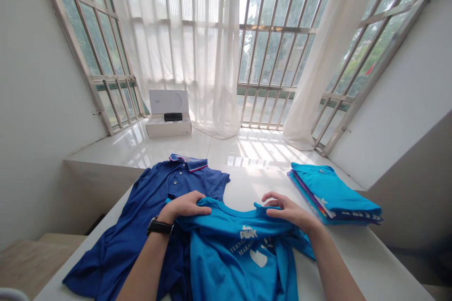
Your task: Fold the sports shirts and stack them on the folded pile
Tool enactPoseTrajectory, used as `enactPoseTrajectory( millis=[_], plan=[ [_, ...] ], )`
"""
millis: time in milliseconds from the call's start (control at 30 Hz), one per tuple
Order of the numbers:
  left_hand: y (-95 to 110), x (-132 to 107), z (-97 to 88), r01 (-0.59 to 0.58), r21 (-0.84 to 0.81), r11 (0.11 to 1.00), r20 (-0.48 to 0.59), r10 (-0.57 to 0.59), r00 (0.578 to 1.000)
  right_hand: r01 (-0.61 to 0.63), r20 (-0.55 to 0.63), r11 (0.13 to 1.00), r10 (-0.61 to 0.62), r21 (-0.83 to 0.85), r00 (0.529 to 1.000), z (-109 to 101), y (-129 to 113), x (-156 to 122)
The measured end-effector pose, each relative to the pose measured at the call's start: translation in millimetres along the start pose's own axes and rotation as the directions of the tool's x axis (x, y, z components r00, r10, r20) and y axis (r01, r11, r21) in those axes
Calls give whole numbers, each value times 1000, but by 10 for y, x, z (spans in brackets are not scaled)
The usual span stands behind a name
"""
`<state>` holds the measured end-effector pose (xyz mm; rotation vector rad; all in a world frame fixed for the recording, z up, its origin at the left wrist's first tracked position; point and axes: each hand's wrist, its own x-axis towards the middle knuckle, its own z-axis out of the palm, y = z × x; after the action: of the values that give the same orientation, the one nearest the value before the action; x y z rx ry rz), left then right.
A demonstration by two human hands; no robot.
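At the edge of a white table (370, 263), the left hand (183, 207) and right hand (291, 212) each pinch a shoulder of a bright blue T-shirt (240, 265), fingers closed on the cloth near the collar, so the neckline pulls taut between them and the printed front lies spread. The T-shirt sits partly over a navy polo shirt (118, 240), its collar turned away. To the right, a stack of folded blue shirts (334, 195) lies squared, apart from the hands. Beyond, on a glossy tiled ledge (141, 148), an open white box (168, 124) holds a black object (173, 117), before sheer curtains (183, 56) and barred windows (271, 56).
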<state>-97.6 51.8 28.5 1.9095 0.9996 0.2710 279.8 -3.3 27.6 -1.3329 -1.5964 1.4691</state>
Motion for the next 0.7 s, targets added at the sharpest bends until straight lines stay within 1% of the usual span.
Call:
enactPoseTrajectory(
  millis=[33, 67, 100, 167, 233, 300, 400, 467, 533, 567, 600, 633, 667, 700],
  plan=[
    [38, -48, -15, -17, -55, 998, 74, 21, 997, -8, 87, 1000, 7, 6, 996, -17, 0, -25],
    [76, -99, -32, -37, -133, 990, 123, 53, 991, -7, 164, 1000, 3, 21, 986, -38, 6, -45],
    [110, -151, -50, -58, -221, 974, 147, 92, 985, 2, 231, 999, -12, 44, 973, -61, 18, -59],
    [155, -239, -81, -82, -374, 924, 149, 147, 978, 22, 323, 994, -55, 107, 945, -111, 49, -72],
    [174, -284, -99, -79, -448, 891, 142, 158, 977, 26, 354, 988, -78, 150, 932, -152, 72, -73],
    [186, -285, -100, -63, -439, 896, 155, 145, 977, 26, 338, 992, -66, 121, 939, -171, 72, -74],
    [235, -264, -87, -75, -346, 935, 178, 144, 973, 34, 323, 999, -38, 16, 946, -163, 38, -104],
    [288, -275, -79, -103, -307, 946, 200, 170, 965, 59, 353, 998, -52, -7, 934, -150, 12, -144],
    [341, -299, -71, -118, -302, 946, 221, 190, 956, 94, 367, 995, -96, 24, 925, -134, -8, -173],
    [360, -304, -67, -122, -305, 944, 214, 193, 958, 110, 324, 992, -122, 55, 938, -123, -16, -170],
    [372, -296, -61, -131, -309, 942, 178, 193, 965, 129, 219, 987, -146, 94, 965, -108, -22, -150],
    [375, -274, -53, -147, -313, 938, 98, 186, 978, 158, 46, 979, -165, 131, 985, -87, -26, -111],
    [366, -235, -44, -169, -326, 930, -34, 168, 985, 204, -180, 967, -175, 154, 968, -63, -26, -54],
    [346, -183, -34, -202, -346, 916, -199, 139, 970, 261, -420, 953, -178, 151, 890, -37, -21, 16]
  ],
)
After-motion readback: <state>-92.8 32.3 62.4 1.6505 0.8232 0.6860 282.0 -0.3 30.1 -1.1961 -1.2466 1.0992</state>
